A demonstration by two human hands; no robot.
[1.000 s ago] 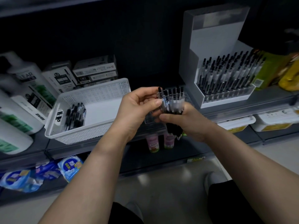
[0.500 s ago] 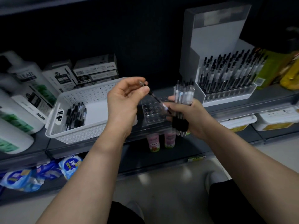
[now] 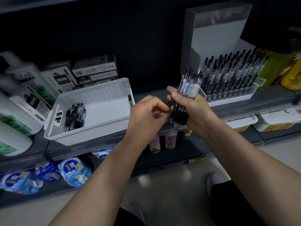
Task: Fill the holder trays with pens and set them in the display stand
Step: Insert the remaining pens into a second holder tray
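My right hand grips an upright bundle of clear pens with black grips, held above the shelf edge. My left hand sits just left of it, fingers pinched on a single pen whose dark grip points toward the bundle. The clear holder tray on the shelf is hidden behind both hands. Further right, the white display stand holds rows of several black-capped pens. A white perforated basket on the left holds a pile of loose pens.
One pen leans in the basket's right corner. Pen boxes and large white bottles stand at the left. Small pink bottles and blue packets fill the lower shelves. White tubs sit under the stand.
My left hand has come down and to the right with the single pen, from raised above the tray to beside the bundle's lower end. My right hand has lifted the bundle slightly.
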